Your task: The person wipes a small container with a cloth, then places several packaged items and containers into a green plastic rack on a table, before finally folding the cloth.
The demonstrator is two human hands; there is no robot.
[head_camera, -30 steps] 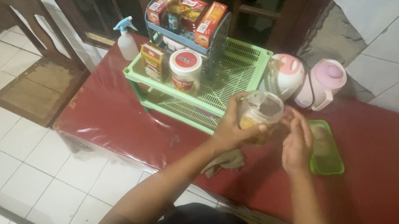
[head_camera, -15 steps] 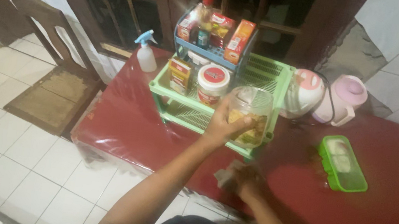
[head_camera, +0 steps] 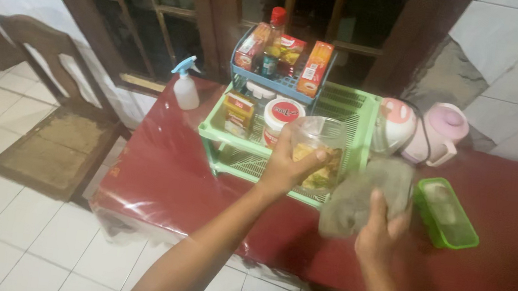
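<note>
At the far left of the frame lies a white tiled floor, and on it, in the upper left, stands a dark wooden chair before a wall and a dark-framed window that runs across the top. Right of the chair a table under a shiny red cover fills the middle and right of the frame; its near edge runs from the lower left of centre toward the lower right, with open floor below it on the left. A white spray bottle with a blue trigger stands at the table's far left corner. Just right of it is a green plastic rack, holding small boxes and a white tub with a red lid, with a blue basket of packets and a bottle on top. In front of the rack's right half the left hand grasps a clear jar of yellowish food, held tilted above the table. Just right of the jar the right hand clutches a grey cloth, raised beside the jar. Behind the cloth stand a pink-and-white pot and a pink jug near the tiled wall. A green-rimmed lidded box lies on the cover just right of the cloth, with bare red cover beyond it to the right edge.
</note>
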